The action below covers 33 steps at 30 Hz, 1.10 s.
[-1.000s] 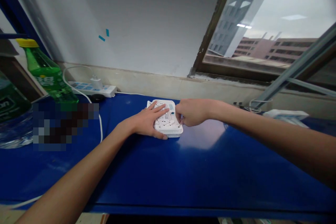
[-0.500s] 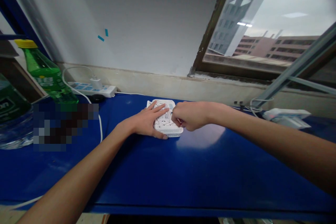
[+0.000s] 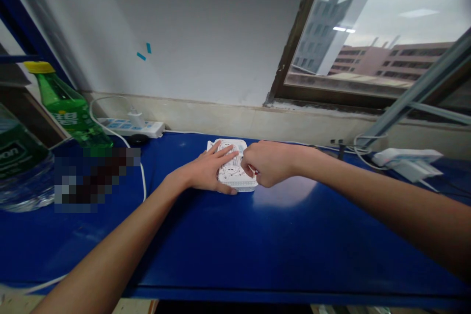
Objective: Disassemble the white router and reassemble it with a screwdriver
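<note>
A white vented plastic device (image 3: 231, 175) lies on the blue tabletop (image 3: 294, 240), its perforated face up. My left hand (image 3: 206, 170) rests on it with fingers spread across the top and thumb at the near edge. My right hand (image 3: 270, 163) is curled at the device's right end, closed around a small tool with a red part (image 3: 252, 170). Its tip is hidden by my fingers, and I cannot tell what it touches.
A green bottle (image 3: 69, 113) and a larger bottle (image 3: 18, 167) stand at the left, by a white power strip (image 3: 130, 128) and its white cable. A white object (image 3: 408, 161) lies at the right, under a metal rail (image 3: 415, 93) near the window (image 3: 368, 34).
My right hand has curled closer over the device's right end, hiding more of the tool. My left hand stays in place. The view has shifted slightly.
</note>
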Motion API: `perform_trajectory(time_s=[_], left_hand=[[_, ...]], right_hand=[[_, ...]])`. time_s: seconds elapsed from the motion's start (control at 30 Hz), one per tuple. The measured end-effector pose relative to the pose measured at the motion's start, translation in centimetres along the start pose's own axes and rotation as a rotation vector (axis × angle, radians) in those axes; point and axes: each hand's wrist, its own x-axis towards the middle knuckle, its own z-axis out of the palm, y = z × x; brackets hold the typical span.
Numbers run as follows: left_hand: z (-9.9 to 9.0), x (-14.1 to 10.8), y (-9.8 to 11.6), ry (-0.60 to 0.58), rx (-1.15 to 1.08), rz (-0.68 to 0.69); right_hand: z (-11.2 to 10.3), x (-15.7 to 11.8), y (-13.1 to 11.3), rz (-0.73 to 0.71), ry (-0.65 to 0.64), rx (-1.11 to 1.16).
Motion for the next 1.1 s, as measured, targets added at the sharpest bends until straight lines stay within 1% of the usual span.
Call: perform_trajectory(time_s=[0.07, 0.23, 0.33, 0.43, 0.53, 0.6, 0.7, 0.77, 0.83, 0.93, 1.0, 1.1], left_hand=[[0.0, 0.0, 0.0, 0.005, -0.011, 0.006], [0.0, 0.0, 0.2, 0.022, -0.032, 0.049], [-0.1, -0.1, 0.4, 0.004, -0.029, 0.018], [-0.2, -0.1, 0.5, -0.022, -0.03, -0.023], [-0.2, -0.1, 0.6, -0.025, -0.025, -0.034], [-0.1, -0.1, 0.5, -0.026, -0.023, -0.037], [-0.1, -0.1, 0.5, -0.022, -0.023, -0.039], [-0.1, 0.0, 0.6, -0.018, -0.023, -0.041], [-0.2, 0.0, 0.7, -0.021, -0.023, -0.041], [-0.4, 0.0, 0.8, -0.032, -0.02, -0.043], [-0.4, 0.0, 0.7, -0.037, -0.014, -0.043], [-0.3, -0.1, 0.6, -0.038, -0.007, -0.036]], right_hand=[[0.1, -0.3, 0.0, -0.02, 0.051, 0.022], [0.0, -0.7, 0.0, 0.024, 0.196, 0.071], [0.4, -1.4, 0.3, 0.015, 0.263, 0.101], [1.6, -2.0, 0.4, 0.043, 0.423, 0.134], [3.7, -2.2, 0.3, 0.12, 0.6, 0.198], [5.2, -2.1, 0.2, 0.157, 0.694, 0.257], [6.7, -2.2, 0.2, 0.151, 0.823, 0.37], [7.2, -2.3, 0.3, 0.117, 0.876, 0.473], [7.6, -2.5, 0.3, 0.08, 0.895, 0.578], [8.3, -2.5, 0.1, 0.073, 0.939, 0.702], [8.9, -2.4, -0.1, 0.113, 1.014, 0.733], [9.5, -2.1, -0.3, 0.177, 1.121, 0.671]])
